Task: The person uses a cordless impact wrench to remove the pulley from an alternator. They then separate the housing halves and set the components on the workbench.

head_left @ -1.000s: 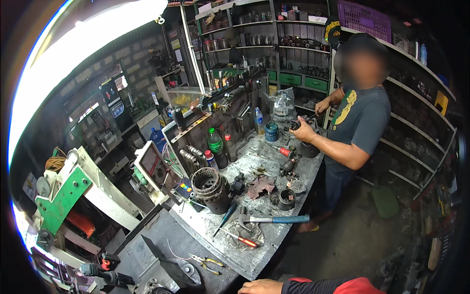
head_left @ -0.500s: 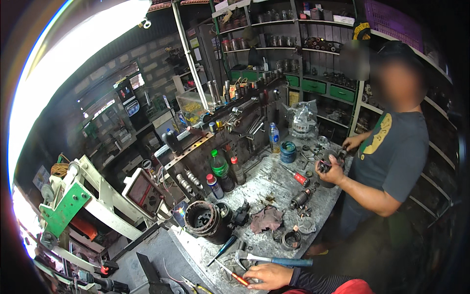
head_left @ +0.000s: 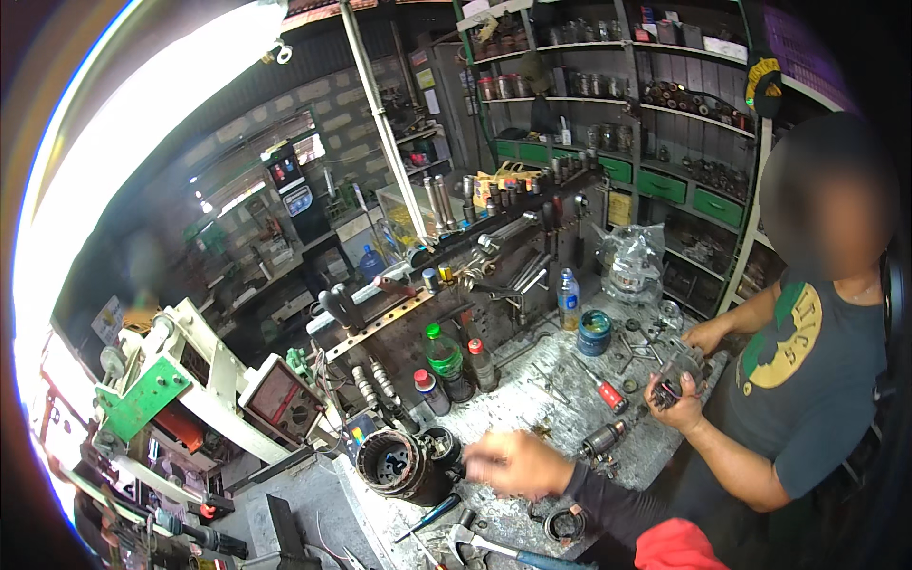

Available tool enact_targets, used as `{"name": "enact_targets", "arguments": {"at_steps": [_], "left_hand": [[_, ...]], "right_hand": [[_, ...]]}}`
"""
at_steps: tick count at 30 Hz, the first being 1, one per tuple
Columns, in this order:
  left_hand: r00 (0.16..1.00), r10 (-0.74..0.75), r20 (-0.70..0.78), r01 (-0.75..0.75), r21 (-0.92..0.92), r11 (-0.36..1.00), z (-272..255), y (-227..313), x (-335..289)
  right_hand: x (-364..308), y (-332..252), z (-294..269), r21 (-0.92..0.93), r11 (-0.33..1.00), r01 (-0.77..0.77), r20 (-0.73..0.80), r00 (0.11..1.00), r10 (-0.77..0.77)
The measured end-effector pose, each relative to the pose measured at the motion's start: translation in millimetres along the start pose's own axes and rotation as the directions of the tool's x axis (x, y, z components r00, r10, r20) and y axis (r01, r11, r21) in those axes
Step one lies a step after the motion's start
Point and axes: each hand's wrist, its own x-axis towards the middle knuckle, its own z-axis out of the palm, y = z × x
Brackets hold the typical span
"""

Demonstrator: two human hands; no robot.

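Our right hand [head_left: 521, 464] is blurred above the table [head_left: 513, 407], just right of the dark cylindrical housing [head_left: 429, 486]; we cannot tell whether its fingers are closed on anything. Nearer us lies a blue-handled hammer [head_left: 508, 548]; a co-worker's hand [head_left: 678, 412] is farther right.

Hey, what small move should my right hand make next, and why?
Probably ease your right hand slightly left toward the open-topped, dark cylindrical metal housing. The housing stands upright on the grey metal-topped bench, close to your fingertips, and your fingers point its way, though blur hides whether they hold anything.
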Motion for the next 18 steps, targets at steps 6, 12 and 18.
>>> {"name": "enact_targets", "arguments": {"at_steps": [6, 12, 18], "left_hand": [[1.0, -0.022, -0.005, 0.022, -0.046, 0.999, -4.3, 8.3, -3.1], [0.993, -0.077, -0.086, 0.075, -0.033, 0.997, 4.3, 0.7, -7.3], [0.982, 0.177, -0.063, -0.138, 0.398, 0.907, 0.8, -4.2, -8.6]], "right_hand": [[207.2, 22.0, -156.2, -0.365, 0.926, 0.099, -0.669, 0.663, -0.335], [327.7, 66.8, -232.2, -0.582, 0.79, -0.193, -0.687, 0.636, -0.351], [396.6, 159.5, -298.0, -0.191, 0.98, 0.053, -0.445, 0.885, -0.135]]}}
